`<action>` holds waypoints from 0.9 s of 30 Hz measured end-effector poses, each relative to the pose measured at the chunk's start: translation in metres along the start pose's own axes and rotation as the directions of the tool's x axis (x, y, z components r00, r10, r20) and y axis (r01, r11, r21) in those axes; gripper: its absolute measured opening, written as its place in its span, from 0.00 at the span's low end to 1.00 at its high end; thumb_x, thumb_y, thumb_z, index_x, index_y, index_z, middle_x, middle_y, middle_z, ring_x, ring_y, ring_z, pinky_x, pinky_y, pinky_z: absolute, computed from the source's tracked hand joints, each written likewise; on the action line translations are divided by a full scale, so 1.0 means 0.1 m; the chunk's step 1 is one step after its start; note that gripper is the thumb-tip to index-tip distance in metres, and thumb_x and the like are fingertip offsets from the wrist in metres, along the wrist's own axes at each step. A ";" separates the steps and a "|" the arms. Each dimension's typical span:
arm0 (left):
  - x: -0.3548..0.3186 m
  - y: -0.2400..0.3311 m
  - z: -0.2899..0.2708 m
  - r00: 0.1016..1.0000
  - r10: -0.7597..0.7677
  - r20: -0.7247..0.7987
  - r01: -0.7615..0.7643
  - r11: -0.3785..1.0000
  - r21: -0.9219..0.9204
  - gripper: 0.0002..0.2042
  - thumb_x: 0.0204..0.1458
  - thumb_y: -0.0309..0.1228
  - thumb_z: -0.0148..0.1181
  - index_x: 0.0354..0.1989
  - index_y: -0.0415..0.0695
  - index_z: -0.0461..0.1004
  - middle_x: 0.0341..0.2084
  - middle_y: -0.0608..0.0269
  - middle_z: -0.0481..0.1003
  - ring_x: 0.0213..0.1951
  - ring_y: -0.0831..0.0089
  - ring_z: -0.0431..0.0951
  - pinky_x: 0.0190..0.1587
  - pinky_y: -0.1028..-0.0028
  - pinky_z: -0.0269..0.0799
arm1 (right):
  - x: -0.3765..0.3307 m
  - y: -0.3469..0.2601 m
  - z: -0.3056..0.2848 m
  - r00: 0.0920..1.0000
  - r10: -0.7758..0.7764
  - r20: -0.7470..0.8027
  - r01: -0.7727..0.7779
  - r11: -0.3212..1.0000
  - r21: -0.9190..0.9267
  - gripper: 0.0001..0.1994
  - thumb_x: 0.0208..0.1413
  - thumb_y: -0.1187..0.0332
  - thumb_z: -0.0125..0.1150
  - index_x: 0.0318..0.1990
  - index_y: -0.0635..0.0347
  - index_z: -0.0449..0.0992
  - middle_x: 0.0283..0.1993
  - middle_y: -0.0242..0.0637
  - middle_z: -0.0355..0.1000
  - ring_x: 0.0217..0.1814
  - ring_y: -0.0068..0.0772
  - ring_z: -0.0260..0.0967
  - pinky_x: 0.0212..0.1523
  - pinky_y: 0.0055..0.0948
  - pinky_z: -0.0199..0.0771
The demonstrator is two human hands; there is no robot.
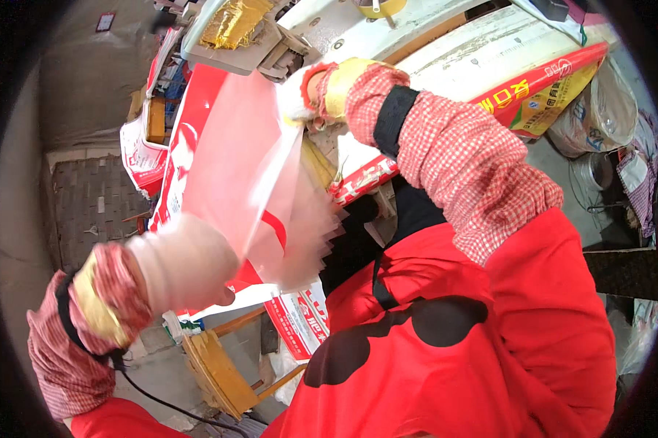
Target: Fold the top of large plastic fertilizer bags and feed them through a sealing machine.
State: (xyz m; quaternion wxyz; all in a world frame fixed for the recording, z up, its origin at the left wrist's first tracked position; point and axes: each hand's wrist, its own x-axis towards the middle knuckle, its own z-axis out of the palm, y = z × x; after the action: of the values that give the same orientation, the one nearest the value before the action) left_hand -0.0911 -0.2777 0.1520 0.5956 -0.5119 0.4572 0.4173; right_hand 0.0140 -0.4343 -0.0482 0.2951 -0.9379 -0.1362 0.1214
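Note:
A pale, translucent woven plastic sack with red print stretches from the sewing machine toward me, its jagged-cut edge blurred. Up by the machine's head, my right hand, in a white glove, is closed on the gathered top of the sack; its fingertips are partly hidden. Lower left, my left hand, also in a pale glove, overlaps the sack's left side. Motion smears its fingers, so its grip is unclear. Checked red sleeve covers with dark straps wrap both forearms.
A whitish worktable edged with red and yellow printed sheeting runs to the right. Stacked printed sacks stand at the left. Below are a wooden stool and another printed sack. A clear plastic bag hangs far right.

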 end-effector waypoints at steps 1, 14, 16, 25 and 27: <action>0.02 0.16 -0.05 1.000 0.011 0.024 -0.013 0.998 0.063 0.13 0.45 0.42 0.56 0.24 0.44 0.77 0.20 0.61 0.75 0.27 0.68 0.77 0.31 0.67 0.71 | 0.08 -0.11 0.06 1.000 0.023 0.010 -0.019 0.960 -0.279 0.08 0.42 0.63 0.56 0.28 0.54 0.77 0.28 0.37 0.75 0.26 0.28 0.73 0.26 0.30 0.71; 0.22 0.47 -0.43 0.910 0.348 -0.226 -0.344 0.937 0.059 0.07 0.39 0.35 0.58 0.21 0.44 0.73 0.16 0.62 0.72 0.23 0.59 0.75 0.24 0.65 0.70 | -0.73 -0.91 1.43 0.651 0.344 -0.677 -0.661 0.695 -0.282 0.07 0.51 0.69 0.46 0.31 0.61 0.71 0.20 0.41 0.67 0.20 0.34 0.66 0.08 0.38 0.55; 0.24 0.45 -0.37 0.964 0.206 -0.166 -0.205 0.978 0.026 0.06 0.39 0.34 0.57 0.24 0.46 0.75 0.16 0.63 0.72 0.22 0.60 0.75 0.23 0.66 0.70 | -0.52 -0.61 1.27 0.525 0.280 -0.804 -0.273 0.950 0.152 0.10 0.51 0.68 0.44 0.26 0.60 0.73 0.20 0.43 0.69 0.20 0.42 0.66 0.15 0.39 0.63; 0.39 -0.49 -0.63 0.969 -0.244 -0.045 0.248 0.962 0.111 0.17 0.34 0.46 0.61 0.26 0.46 0.78 0.20 0.57 0.75 0.24 0.62 0.75 0.30 0.65 0.70 | 1.05 -0.71 0.79 0.654 0.236 -0.719 0.142 0.895 0.423 0.12 0.52 0.65 0.44 0.26 0.58 0.73 0.22 0.42 0.70 0.20 0.41 0.66 0.19 0.37 0.66; -0.08 -0.58 -0.25 0.937 -0.348 -0.009 0.347 0.933 0.099 0.17 0.33 0.46 0.63 0.27 0.47 0.79 0.19 0.60 0.75 0.23 0.64 0.75 0.29 0.67 0.69 | 0.43 -0.20 1.42 0.734 0.178 -0.655 0.268 0.810 0.521 0.12 0.52 0.64 0.45 0.25 0.58 0.73 0.22 0.42 0.70 0.21 0.40 0.67 0.19 0.37 0.66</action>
State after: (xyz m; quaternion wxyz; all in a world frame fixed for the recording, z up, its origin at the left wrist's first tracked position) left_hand -0.0395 -0.3104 0.1714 0.6866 -0.5528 0.3769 0.2845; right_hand 0.0064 -0.3308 -0.1561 0.5999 -0.7747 0.0009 -0.2001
